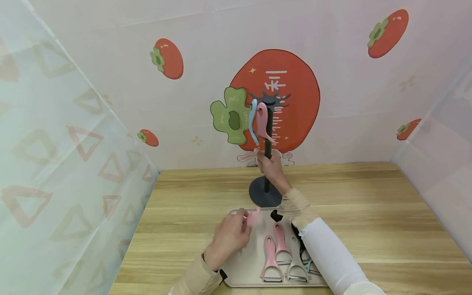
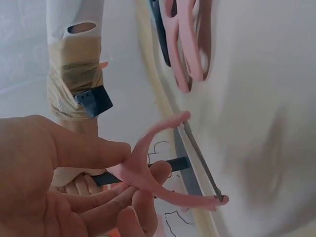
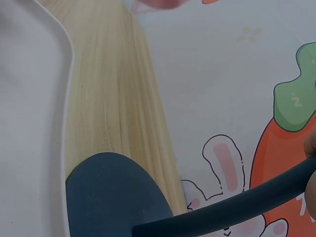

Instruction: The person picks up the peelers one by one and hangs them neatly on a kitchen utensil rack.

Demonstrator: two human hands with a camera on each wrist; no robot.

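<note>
My left hand [image 1: 229,237] pinches a pink peeler [image 2: 139,165] between thumb and fingers, over the left part of a pale tray [image 1: 248,264]. In the left wrist view its forked head and metal blade point right, away from my fingers. My right hand [image 1: 272,167] grips the dark pole [image 3: 237,210] of a round-based stand, below its hooks. From the stand's spoked top [image 1: 271,98] hang a light blue peeler [image 1: 252,123] and another pink peeler [image 1: 262,119], both on the left side.
On the tray's right half lie two pink peelers [image 1: 270,250], a grey peeler [image 1: 295,256] and, partly hidden by my right sleeve, black and blue ones. The stand's base [image 1: 259,194] stands on the wooden table [image 1: 184,221] just behind the tray. A printed cloth backdrop [image 1: 206,123] rises behind.
</note>
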